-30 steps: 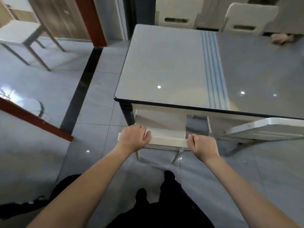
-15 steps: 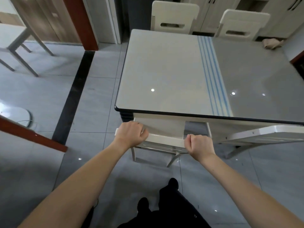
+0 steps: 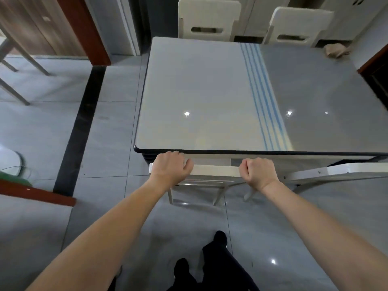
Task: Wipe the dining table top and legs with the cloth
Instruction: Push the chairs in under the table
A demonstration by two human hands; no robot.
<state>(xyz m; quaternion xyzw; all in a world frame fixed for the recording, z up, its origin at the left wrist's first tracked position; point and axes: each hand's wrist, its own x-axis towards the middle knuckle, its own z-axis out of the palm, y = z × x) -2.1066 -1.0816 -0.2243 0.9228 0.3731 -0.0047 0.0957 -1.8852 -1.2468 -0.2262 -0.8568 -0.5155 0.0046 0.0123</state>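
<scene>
Both hands are clenched over the top rail of a white chair (image 3: 216,171) that stands at the dining table's (image 3: 199,91) near edge. The left hand (image 3: 171,168) grips the rail's left end and the right hand (image 3: 259,172) grips toward its right end, fingers curled over the far side. The rail's long axis runs parallel to the table's near edge and sits just below it, so the chair seems to be in the middle of being tucked in or drawn out, a clearing step and not wiping. Neither hand holds the cloth (image 3: 336,51). It lies crumpled on the table's far right corner, diagonally across the top from the grip, and its longer side appears to run roughly along the far edge. The right hand is the nearer of the two to it, though it is well apart from both, so a reach would probably mean letting go of the rail and leaning or walking round the table's right side. By count there is one cloth, one table and four white chairs: the held one, a second chair (image 3: 346,170) angled at the table's near right, and two at the far edge, a left one (image 3: 210,19) and a right one (image 3: 300,24). Only one dark table leg (image 3: 148,159) shows, under the near left corner.
</scene>
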